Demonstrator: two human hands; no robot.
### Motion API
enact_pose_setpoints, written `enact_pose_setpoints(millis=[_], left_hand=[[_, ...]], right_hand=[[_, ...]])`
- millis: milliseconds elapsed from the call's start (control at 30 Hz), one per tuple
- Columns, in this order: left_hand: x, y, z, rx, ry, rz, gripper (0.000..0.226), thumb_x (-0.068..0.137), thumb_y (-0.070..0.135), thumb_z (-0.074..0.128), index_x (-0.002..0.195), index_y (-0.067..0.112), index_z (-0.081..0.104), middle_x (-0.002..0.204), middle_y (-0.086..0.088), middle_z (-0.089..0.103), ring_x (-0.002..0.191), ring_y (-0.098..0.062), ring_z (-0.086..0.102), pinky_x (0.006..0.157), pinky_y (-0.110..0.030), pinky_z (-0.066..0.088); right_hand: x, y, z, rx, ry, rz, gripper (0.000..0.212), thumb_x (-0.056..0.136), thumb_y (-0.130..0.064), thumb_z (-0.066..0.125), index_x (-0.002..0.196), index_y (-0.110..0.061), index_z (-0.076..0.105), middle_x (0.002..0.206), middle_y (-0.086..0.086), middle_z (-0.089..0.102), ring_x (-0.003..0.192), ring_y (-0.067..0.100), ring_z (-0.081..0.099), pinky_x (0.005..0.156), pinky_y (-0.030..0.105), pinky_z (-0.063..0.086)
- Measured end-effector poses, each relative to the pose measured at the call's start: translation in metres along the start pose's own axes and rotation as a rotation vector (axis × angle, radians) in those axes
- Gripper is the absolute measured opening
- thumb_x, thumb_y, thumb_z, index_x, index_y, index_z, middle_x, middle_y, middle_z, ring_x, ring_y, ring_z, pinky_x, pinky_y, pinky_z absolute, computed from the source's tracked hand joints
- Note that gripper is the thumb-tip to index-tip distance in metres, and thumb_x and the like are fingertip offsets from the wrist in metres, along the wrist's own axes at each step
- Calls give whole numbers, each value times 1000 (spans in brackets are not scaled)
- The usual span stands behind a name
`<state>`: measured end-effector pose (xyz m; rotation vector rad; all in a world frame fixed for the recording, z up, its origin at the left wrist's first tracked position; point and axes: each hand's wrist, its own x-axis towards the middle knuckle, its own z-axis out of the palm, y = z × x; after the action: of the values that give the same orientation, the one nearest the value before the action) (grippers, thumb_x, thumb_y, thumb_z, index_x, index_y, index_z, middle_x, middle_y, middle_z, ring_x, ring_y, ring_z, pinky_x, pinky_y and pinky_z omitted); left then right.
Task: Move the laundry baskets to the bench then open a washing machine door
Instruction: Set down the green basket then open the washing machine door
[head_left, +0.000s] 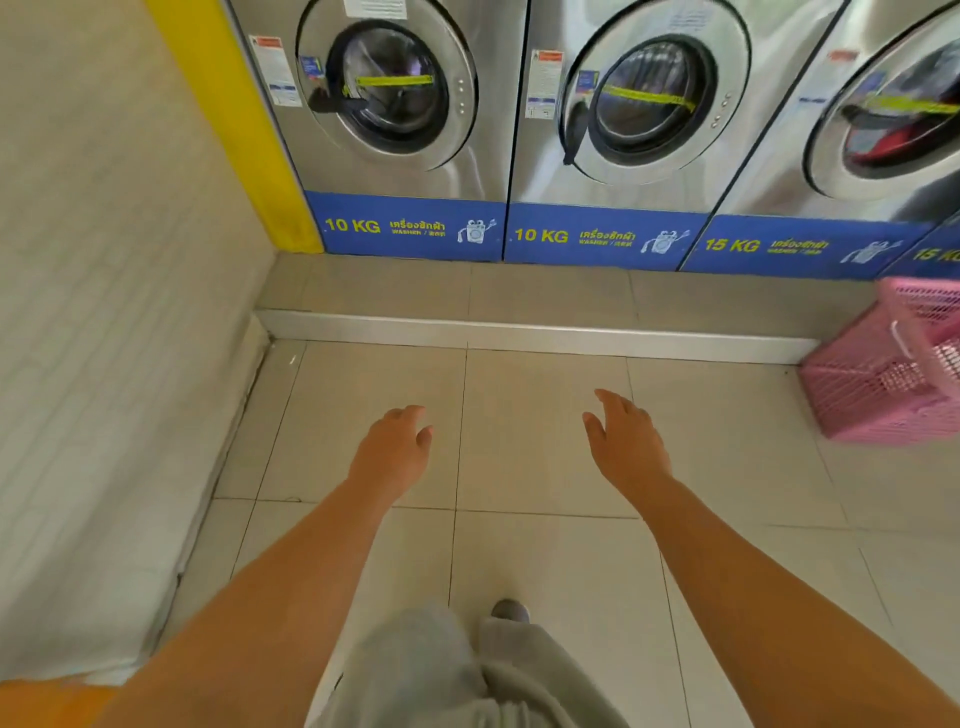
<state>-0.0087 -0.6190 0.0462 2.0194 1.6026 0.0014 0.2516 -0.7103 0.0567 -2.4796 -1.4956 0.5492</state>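
So both arms are stretched out in front over the pale tiled floor (540, 431), and neither one has anything in it: the left hand (392, 449) hangs with its fingers loosely curled and nothing in the palm, while the right hand (626, 441) is spread a bit wider, fingers apart, also bare. Off at the right edge sit the pink laundry baskets (883, 374), mesh-sided ones that look nested or stacked together, tilted and resting on the floor right up against the low step (519, 335) in front of the machines, partly cut off by the frame. They're well apart from the right hand. Up on that step is a row of steel front loaders: the left washing machine (395, 104) labelled 10 KG, the middle washing machine (639, 109) also 10 KG, and a third washing machine (883, 119) marked 15 KG with something red visible behind its glass. All three round doors look shut. Grey trousers (441, 670) and one shoe tip (511, 610) show at the bottom
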Motion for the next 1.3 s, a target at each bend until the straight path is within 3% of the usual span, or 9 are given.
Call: enact_pose_setpoints(millis=[67,167,533,800,1033,1167,1300], left_hand=[[67,25,-10,2,12,0,45,101,32,37,144,18,40,143,-9,47,128,-28,47,103,-40,42],[95,35,-18,10,8,2,45,101,32,38,144,16,40,142,-10,48,128,-29,48,103,-39,41],[364,124,-83,-16,-15,91,38,99,26,44,135,16,50,133,-13,54,122,-32,51,99,-40,41],[501,201,-111,-68,-35,184,44,100,26,43,142,14,43,144,-11,46,133,-28,44,107,-37,35],[614,270,-123,-137,7,153,45,100,28,45,142,14,43,140,-11,50,129,-27,48,104,-39,39],[669,316,-127,-134,14,128,48,100,31,42,146,18,37,145,-9,46,131,-27,46,106,-41,38],[705,362,-127,-146,54,191,52,100,29,43,149,16,30,150,-10,38,136,-28,39,108,-40,34]], right_hand=[[76,2,-19,9,4,0,49,101,-35,35,146,-15,35,148,8,42,136,28,38,108,41,36],[107,0,-27,25,21,-14,48,101,-34,37,145,-14,35,148,8,43,136,28,38,107,41,36],[341,-9,-70,139,106,151,43,99,-29,44,140,-15,43,143,9,48,130,30,42,101,42,37],[485,-4,-108,150,155,146,43,99,-26,44,139,-10,44,140,14,50,127,34,44,102,41,36],[636,8,-167,128,263,31,43,100,-23,43,141,-10,40,143,14,44,133,31,38,107,43,36],[712,12,-203,11,358,-105,49,101,-22,40,146,-6,34,154,13,32,143,28,26,118,37,22],[764,17,-232,-96,482,-216,50,99,-21,42,146,-5,35,155,14,30,145,30,24,120,39,18]])
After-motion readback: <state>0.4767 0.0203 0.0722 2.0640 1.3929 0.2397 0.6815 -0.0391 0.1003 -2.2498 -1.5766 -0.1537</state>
